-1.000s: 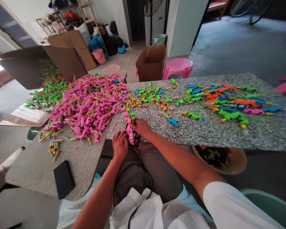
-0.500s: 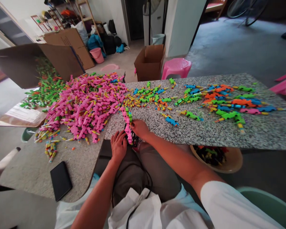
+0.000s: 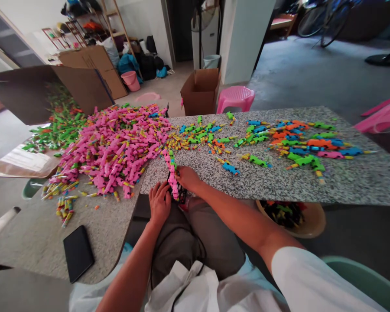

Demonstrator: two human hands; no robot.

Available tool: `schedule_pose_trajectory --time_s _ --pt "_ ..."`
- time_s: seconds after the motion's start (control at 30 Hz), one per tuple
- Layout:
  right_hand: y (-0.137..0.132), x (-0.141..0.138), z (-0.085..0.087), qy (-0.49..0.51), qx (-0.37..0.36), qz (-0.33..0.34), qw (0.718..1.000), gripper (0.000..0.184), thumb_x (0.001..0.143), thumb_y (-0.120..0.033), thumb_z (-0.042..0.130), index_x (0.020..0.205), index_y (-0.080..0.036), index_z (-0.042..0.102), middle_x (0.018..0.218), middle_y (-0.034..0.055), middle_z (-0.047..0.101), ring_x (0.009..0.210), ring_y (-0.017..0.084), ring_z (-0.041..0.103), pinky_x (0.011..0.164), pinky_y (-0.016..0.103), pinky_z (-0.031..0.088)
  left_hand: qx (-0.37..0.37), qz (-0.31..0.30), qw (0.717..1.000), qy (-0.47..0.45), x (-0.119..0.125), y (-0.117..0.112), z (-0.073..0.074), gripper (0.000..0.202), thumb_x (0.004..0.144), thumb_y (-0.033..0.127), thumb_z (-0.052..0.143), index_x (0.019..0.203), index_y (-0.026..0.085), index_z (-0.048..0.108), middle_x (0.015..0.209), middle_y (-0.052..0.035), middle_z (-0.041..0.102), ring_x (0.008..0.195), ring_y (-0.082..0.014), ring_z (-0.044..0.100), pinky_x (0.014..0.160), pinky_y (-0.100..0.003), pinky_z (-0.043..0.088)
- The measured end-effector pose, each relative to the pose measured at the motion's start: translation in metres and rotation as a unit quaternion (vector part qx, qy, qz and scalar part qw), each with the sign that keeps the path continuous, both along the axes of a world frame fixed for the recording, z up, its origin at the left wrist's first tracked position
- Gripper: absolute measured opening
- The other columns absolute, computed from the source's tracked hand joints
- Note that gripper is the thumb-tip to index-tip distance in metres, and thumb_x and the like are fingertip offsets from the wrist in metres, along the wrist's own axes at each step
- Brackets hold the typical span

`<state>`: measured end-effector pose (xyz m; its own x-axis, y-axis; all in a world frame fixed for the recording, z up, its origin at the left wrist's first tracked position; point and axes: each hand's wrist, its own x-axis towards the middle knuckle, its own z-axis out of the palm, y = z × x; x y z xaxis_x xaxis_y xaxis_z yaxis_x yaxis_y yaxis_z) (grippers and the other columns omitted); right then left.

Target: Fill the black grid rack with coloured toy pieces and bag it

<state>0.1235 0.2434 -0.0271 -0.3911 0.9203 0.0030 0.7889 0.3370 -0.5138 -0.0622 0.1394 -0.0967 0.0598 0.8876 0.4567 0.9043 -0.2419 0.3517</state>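
At the table's front edge, a row of pink toy-car pieces (image 3: 173, 180) stretches away from me, with some green ones (image 3: 172, 158) beside its far end. Under the row is a black openwork holder (image 3: 182, 194), partly hidden. My left hand (image 3: 160, 203) lies on the left side of this holder, its fingers stretched out and apart. From the right, my right hand (image 3: 188, 178) reaches the row with fingers pinched together against it; whatever is between the fingertips is hidden. A big heap of pink toy cars with yellow-tipped sticks (image 3: 113, 143) spreads to the left of both hands.
Green pieces (image 3: 65, 125) spill beside an open carton (image 3: 81, 89). Mixed coloured toy cars (image 3: 299, 141) lie on the speckled table (image 3: 279, 184). A phone (image 3: 78, 252) rests front left. A tan basin (image 3: 313, 219) stands below the right edge; a pink stool (image 3: 236, 96) stands behind.
The whole view has shifted slightly, so things appear a little left and lower. Both hands stay at the row of toy cars, with hardly any change in their pose.
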Motion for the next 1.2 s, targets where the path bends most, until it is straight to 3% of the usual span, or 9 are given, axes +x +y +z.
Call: schedule_pose_trajectory --time_s 0.33,0.5,0.6,0.67,0.77,0.87,1.03,1.2 --pt "0.002 -0.005 -0.009 -0.016 0.007 -0.015 1.0 0.038 0.107 -0.033 0.045 0.107 -0.017 0.08 0.112 0.0131 0.079 0.102 0.023 0.072 0.085 0.028 0.047 0.004 0.0 1.0 0.0 0.0 0.0 -0.003 0.037 0.104 0.026 0.048 0.132 0.024 0.073 0.141 -0.009 0.071 0.146 -0.0319 0.052 0.126 -0.057 0.031" --pt "0.005 -0.001 0.0 0.002 -0.023 0.021 1.0 0.028 0.103 -0.029 0.053 0.108 -0.019 0.079 0.113 0.0091 0.08 0.101 0.021 0.07 0.085 0.027 0.047 0.012 -0.002 1.0 -0.011 -0.001 0.003 -0.004 0.036 0.104 0.028 0.048 0.129 0.022 0.074 0.14 -0.0117 0.071 0.146 -0.0337 0.053 0.125 -0.06 0.031" --pt "0.012 0.042 0.01 0.027 -0.012 -0.017 0.999 0.027 0.103 -0.025 0.054 0.109 -0.02 0.079 0.111 0.0071 0.08 0.102 0.02 0.07 0.087 0.025 0.046 0.013 -0.01 1.0 -0.019 -0.004 0.005 -0.005 0.036 0.103 0.029 0.05 0.129 0.022 0.075 0.141 -0.0118 0.071 0.146 -0.0341 0.053 0.126 -0.06 0.03" --pt "0.018 0.093 0.016 0.015 0.024 -0.117 0.993 0.032 0.104 -0.023 0.048 0.114 -0.02 0.078 0.116 0.0095 0.078 0.106 0.021 0.07 0.09 0.027 0.047 0.013 -0.017 0.999 -0.024 -0.005 0.005 -0.006 0.036 0.103 0.029 0.051 0.129 0.023 0.075 0.141 -0.011 0.071 0.146 -0.0334 0.053 0.126 -0.059 0.03" --pt "0.027 0.175 0.022 -0.088 0.021 -0.296 0.951 0.037 0.106 -0.029 0.045 0.125 -0.017 0.074 0.118 0.0163 0.076 0.109 0.027 0.071 0.09 0.032 0.049 0.016 -0.018 0.999 -0.026 -0.005 0.005 -0.007 0.036 0.102 0.029 0.052 0.129 0.024 0.075 0.141 -0.0101 0.071 0.146 -0.0326 0.053 0.127 -0.057 0.029" --pt "0.025 0.226 0.022 -0.169 -0.03 -0.325 0.93 0.038 0.104 -0.035 0.051 0.126 -0.016 0.074 0.121 0.0191 0.075 0.114 0.03 0.07 0.092 0.034 0.05 0.025 -0.006 0.999 -0.024 -0.004 0.006 -0.01 0.035 0.102 0.029 0.052 0.128 0.024 0.075 0.14 -0.01 0.072 0.145 -0.0331 0.053 0.127 -0.057 0.028" --pt "0.003 0.235 0.017 -0.185 -0.038 -0.301 0.935 0.038 0.103 -0.038 0.05 0.117 -0.015 0.078 0.116 0.0195 0.077 0.11 0.031 0.072 0.091 0.035 0.052 0.014 0.0 0.999 -0.039 -0.002 0.006 -0.008 0.035 0.101 0.028 0.053 0.128 0.026 0.075 0.141 -0.0084 0.072 0.146 -0.033 0.052 0.127 -0.057 0.027" --pt "-0.021 0.206 0.022 -0.051 0.031 -0.266 0.962 0.042 0.101 -0.043 0.057 0.129 -0.017 0.076 0.114 0.0155 0.079 0.108 0.03 0.074 0.096 0.037 0.053 -0.005 -0.002 0.999 -0.036 0.001 0.001 0.0 0.036 0.102 0.026 0.051 0.13 0.027 0.073 0.142 -0.0075 0.071 0.147 -0.0328 0.051 0.126 -0.06 0.029"
